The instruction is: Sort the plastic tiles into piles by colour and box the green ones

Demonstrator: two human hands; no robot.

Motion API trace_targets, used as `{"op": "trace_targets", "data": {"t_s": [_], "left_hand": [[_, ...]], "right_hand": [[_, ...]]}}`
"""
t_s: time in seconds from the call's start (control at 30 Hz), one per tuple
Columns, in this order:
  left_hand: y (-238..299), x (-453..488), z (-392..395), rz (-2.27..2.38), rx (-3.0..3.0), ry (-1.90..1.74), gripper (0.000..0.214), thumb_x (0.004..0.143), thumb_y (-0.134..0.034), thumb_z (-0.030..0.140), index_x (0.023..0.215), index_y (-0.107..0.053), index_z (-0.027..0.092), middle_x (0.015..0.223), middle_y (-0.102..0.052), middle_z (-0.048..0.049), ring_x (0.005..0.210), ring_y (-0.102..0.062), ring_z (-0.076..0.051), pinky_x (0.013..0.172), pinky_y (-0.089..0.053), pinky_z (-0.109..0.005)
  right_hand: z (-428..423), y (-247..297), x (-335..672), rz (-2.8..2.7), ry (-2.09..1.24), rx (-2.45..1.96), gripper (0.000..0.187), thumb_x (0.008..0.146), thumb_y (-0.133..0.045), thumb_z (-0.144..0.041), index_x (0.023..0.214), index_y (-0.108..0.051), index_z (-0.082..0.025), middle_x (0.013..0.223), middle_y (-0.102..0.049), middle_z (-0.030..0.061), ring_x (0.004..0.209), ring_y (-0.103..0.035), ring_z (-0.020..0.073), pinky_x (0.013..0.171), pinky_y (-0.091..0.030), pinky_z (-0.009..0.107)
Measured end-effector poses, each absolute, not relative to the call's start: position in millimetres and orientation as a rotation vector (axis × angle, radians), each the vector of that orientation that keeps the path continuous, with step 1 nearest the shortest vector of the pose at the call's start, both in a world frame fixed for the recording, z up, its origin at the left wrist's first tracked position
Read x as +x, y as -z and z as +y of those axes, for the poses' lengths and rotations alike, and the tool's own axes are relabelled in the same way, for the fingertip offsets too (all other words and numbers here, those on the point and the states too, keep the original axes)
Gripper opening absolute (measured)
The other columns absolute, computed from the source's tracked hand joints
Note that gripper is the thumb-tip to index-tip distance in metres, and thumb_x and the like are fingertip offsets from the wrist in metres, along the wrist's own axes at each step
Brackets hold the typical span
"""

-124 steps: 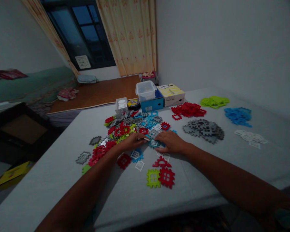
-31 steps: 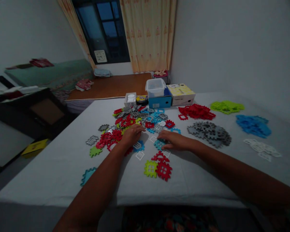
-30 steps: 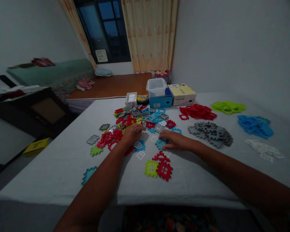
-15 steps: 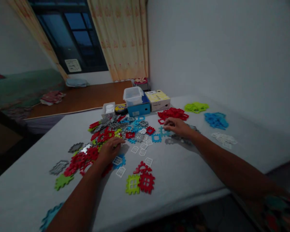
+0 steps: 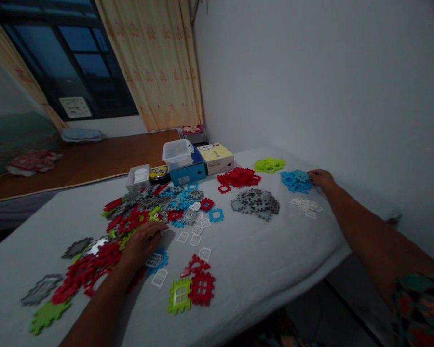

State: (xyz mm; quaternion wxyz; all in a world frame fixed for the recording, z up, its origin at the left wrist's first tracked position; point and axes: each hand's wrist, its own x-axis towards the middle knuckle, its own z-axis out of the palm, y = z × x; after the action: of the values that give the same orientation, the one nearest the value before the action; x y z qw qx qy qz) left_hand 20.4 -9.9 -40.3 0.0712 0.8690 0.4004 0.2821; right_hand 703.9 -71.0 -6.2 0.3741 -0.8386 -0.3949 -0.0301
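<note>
A mixed heap of flat plastic building pieces [image 5: 144,212] in red, blue, grey and green lies on the white-covered table [image 5: 267,260]. My left hand [image 5: 142,243] rests palm down on the near edge of that heap, fingers flat, touching a blue piece. My right hand [image 5: 321,178] reaches far to the right and touches the blue pile [image 5: 295,180] at its right edge; its fingers are curled and what they hold, if anything, is hidden. Sorted piles lie between: red [image 5: 238,177], grey [image 5: 256,202], green [image 5: 269,165], white window pieces [image 5: 306,206].
A joined green and red piece [image 5: 188,291] lies near the front edge. A clear tub on a blue box [image 5: 183,164], a yellow box [image 5: 216,156] and a small white box [image 5: 139,174] stand at the table's back. The wall runs close on the right.
My right hand has left the mixed heap and swung right, past the grey pile, to the blue pile. My view has turned right with it. The left hand stays on the heap.
</note>
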Motion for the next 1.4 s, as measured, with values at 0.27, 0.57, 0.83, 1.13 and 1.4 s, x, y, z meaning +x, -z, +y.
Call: {"op": "trace_targets", "data": {"t_s": [0.27,0.57,0.83,1.13,1.4], "left_hand": [[32.8,26.4,-20.6,1.309,2.519,-0.944,0.029,0.082,-0.046,0.020,0.094,-0.072,0.021,0.099,-0.072,-0.0049,0.094,-0.066,-0.020,0.088,-0.053,-0.036],[38.1,28.7,-25.1,1.312,2.540,-0.952,0.029,0.081,-0.048,0.010,0.094,-0.071,0.021,0.099,-0.071,-0.0041,0.095,-0.065,-0.017,0.089,-0.052,-0.034],[31.0,33.2,-30.2,1.280,2.591,-0.861,0.029,0.081,-0.048,0.008,0.093,-0.071,0.021,0.099,-0.071,-0.0049,0.094,-0.065,-0.018,0.087,-0.052,-0.033],[33.5,31.3,-29.2,1.234,2.604,-0.848,0.030,0.081,-0.047,0.010,0.094,-0.071,0.023,0.101,-0.070,-0.0044,0.097,-0.065,-0.018,0.087,-0.052,-0.033],[33.5,31.2,-25.8,1.247,2.607,-0.848,0.029,0.081,-0.047,0.013,0.093,-0.071,0.023,0.100,-0.071,-0.0045,0.093,-0.066,-0.018,0.085,-0.053,-0.033]], "right_hand": [[-35.9,-13.8,573.1,-1.586,0.044,-1.877,0.032,0.083,-0.053,-0.032,0.107,-0.066,-0.016,0.104,-0.068,0.0114,0.084,-0.063,0.0224,0.083,-0.047,0.038],[-26.6,3.3,335.5,-2.491,-0.248,-1.235,0.027,0.087,-0.056,-0.025,0.112,-0.065,-0.019,0.112,-0.067,0.0097,0.101,-0.061,0.0216,0.088,-0.045,0.034],[-14.6,28.7,292.6,-2.589,-0.073,-1.229,0.029,0.089,-0.057,-0.033,0.114,-0.064,-0.020,0.114,-0.066,0.0111,0.105,-0.057,0.0239,0.093,-0.042,0.037],[-5.3,0.4,344.9,-2.260,-0.218,-1.322,0.028,0.089,-0.056,-0.028,0.115,-0.062,-0.020,0.103,-0.067,0.0089,0.097,-0.060,0.0206,0.087,-0.046,0.033],[-6.7,-54.9,488.3,-2.254,-0.688,-1.540,0.032,0.079,-0.061,-0.047,0.091,-0.072,-0.020,0.079,-0.072,0.0036,0.070,-0.064,0.0171,0.063,-0.048,0.026]]}}
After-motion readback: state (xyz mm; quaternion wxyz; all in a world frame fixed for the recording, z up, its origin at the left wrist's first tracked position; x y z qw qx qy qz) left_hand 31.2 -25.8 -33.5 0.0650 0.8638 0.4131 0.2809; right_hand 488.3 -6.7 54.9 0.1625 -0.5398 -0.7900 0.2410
